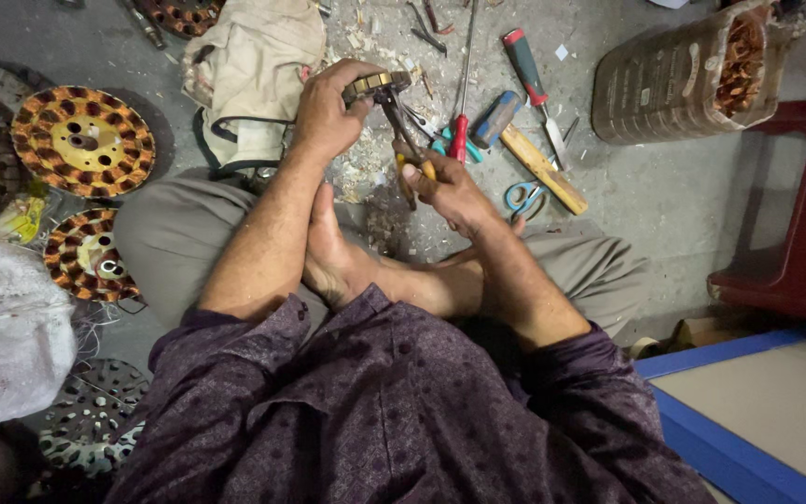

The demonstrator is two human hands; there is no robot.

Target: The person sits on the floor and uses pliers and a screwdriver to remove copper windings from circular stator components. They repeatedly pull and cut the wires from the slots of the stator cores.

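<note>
My left hand [328, 112] grips a small round motor stator [375, 86] with copper windings, holding it up over my crossed legs. My right hand [445, 187] is closed on the yellow handles of a pair of pliers [403, 131], and the jaws reach up to the stator's edge. I sit on the grey floor with a bare foot [333, 247] tucked between my forearms.
Larger wound stators [83, 142] and perforated metal discs [95, 411] lie at left, beside a white sack [2, 336]. Screwdrivers [529, 75], a hammer [534, 154], blue-handled scissors [520, 196] and scraps litter the floor ahead. A jar of copper wire [683, 79], a red stool [795, 215] and a blue-edged board [748, 411] are at right.
</note>
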